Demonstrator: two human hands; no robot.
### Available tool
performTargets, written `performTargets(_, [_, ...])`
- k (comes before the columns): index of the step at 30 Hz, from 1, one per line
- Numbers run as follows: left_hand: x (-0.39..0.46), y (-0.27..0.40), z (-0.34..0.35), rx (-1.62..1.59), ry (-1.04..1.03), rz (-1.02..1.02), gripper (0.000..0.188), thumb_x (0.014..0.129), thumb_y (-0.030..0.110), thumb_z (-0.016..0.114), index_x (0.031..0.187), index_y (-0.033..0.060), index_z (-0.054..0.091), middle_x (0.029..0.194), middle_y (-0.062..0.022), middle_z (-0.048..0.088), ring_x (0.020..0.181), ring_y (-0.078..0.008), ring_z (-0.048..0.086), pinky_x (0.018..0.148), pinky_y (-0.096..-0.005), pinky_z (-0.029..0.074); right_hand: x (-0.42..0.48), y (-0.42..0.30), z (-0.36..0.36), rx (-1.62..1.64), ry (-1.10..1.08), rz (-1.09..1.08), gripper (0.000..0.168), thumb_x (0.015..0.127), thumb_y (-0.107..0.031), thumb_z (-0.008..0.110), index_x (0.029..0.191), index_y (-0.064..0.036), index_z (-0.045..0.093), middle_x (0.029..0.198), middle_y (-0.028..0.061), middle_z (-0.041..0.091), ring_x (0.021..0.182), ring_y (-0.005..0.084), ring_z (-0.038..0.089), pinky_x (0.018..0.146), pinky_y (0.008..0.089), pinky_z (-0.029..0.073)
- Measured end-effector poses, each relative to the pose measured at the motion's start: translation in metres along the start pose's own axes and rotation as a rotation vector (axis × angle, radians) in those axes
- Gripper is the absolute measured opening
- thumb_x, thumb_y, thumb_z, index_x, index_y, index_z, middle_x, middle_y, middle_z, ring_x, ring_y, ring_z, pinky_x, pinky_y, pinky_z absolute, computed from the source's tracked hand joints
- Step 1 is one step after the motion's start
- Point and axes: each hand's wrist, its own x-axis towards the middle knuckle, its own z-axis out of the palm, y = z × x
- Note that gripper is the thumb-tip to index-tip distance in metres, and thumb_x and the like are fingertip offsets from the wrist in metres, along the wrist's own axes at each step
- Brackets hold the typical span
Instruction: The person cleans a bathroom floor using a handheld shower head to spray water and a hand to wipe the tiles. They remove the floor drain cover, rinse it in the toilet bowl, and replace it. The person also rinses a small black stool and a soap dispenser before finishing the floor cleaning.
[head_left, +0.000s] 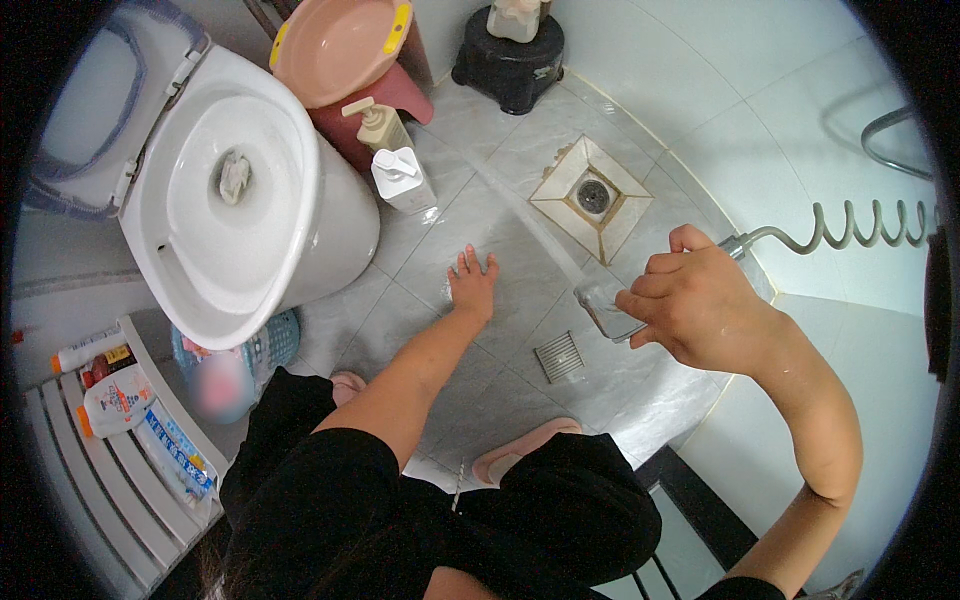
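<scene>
My right hand (690, 307) grips a handheld sprayer (604, 307), a squarish head joined to a coiled grey hose (847, 225). From its head a water jet (540, 225) shoots across the grey tiled floor (442, 232) towards the pump bottles. My left hand (472, 285) is empty with its fingers spread, above the floor; whether it touches the tiles I cannot tell. Nearest beyond it stands a white pump bottle (405, 184), with a beige pump bottle (384, 129) just behind. A square floor drain (592, 196) lies past the sprayer, and a metal grate (559, 357) sits below it.
At left, a toilet (337, 225) has its lid raised and crumpled paper (235, 178) in the bowl. A pink basin (341, 52), a black stool (510, 60) and a blue basket (274, 345) stand around. Bottles lie on a slatted white rack (82, 480).
</scene>
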Motion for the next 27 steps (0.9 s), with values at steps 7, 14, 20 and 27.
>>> performTargets(7, [0.000,-0.001,-0.003,-0.017,-0.019,0.000,0.120,0.054,0.024,0.090,0.149,0.0188,0.018,0.154,-0.0284,0.010,0.140,-0.0440,0.022,0.109,-0.0585,0.028,0.001,-0.009,0.005,0.004,-0.082,-0.027,0.022,0.073,-0.031,0.072,0.081,-0.012,0.066,0.071,-0.0009,0.059,0.078,0.0169,0.058,0.079,0.0332,0.039])
performTargets(14, [-0.003,-0.001,-0.006,-0.009,-0.018,0.003,0.120,0.053,0.023,0.090,0.149,0.0184,0.018,0.154,-0.0282,0.009,0.141,-0.0434,0.022,0.108,-0.0588,0.028,0.004,-0.004,0.000,-0.077,0.098,0.062,0.028,0.076,-0.035,0.071,0.082,-0.010,0.060,0.074,0.0026,0.057,0.077,0.0210,0.057,0.075,0.0352,0.040])
performTargets(20, [-0.011,0.001,-0.037,-0.086,-0.144,0.002,0.096,0.071,0.032,0.077,0.149,0.0175,0.024,0.155,-0.0266,0.009,0.143,-0.0413,0.018,0.111,-0.0577,0.022,-0.004,-0.005,-0.011,-0.076,0.096,0.116,0.030,0.078,-0.038,0.067,0.086,-0.010,0.057,0.074,0.0042,0.056,0.075,0.0240,0.055,0.074,0.0361,0.039])
performTargets(27, [-0.059,0.050,-0.160,-1.250,-0.785,0.461,0.070,0.087,0.056,0.059,0.140,0.0138,0.041,0.148,-0.0185,0.031,0.139,-0.0308,0.027,0.109,-0.0500,0.030,-0.021,-0.017,-0.018,-0.093,0.076,0.228,0.028,0.079,-0.034,0.065,0.089,-0.009,0.057,0.076,0.0038,0.055,0.077,0.0238,0.053,0.077,0.0379,0.036])
